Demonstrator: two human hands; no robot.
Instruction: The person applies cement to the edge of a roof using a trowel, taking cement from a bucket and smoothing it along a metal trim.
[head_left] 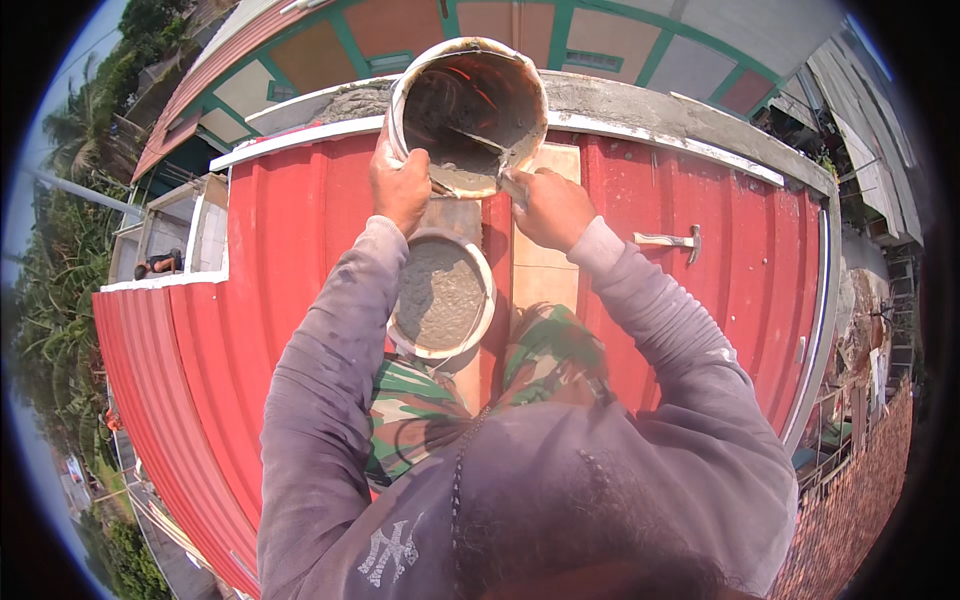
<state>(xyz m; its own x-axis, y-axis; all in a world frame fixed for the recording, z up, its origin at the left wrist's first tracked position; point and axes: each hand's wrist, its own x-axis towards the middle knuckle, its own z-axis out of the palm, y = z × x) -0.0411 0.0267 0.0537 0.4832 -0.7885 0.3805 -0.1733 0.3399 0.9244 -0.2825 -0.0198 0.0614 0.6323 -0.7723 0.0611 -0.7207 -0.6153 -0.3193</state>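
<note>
A bucket (pixel 399 95) is tipped on its side with its mouth toward me, its inside smeared with wet grey mortar (pixel 465 160). My left hand (pixel 402 188) grips its rim at the lower left. My right hand (pixel 552 208) is closed around the handle of a trowel (pixel 478 138), whose thin blade reaches into the tilted bucket. Below them, between my arms, stands a second bucket (pixel 489 300) filled with grey mortar (pixel 438 297). The grip end of the trowel is mostly covered by my fingers.
Red corrugated roofing (pixel 290 260) spreads around me, with a wooden board (pixel 548 255) under my position. A claw hammer (pixel 668 240) lies to the right. Beyond the bucket runs a cement-topped wall (pixel 680 125). Another person (pixel 160 263) is at the far left, past the roof edge.
</note>
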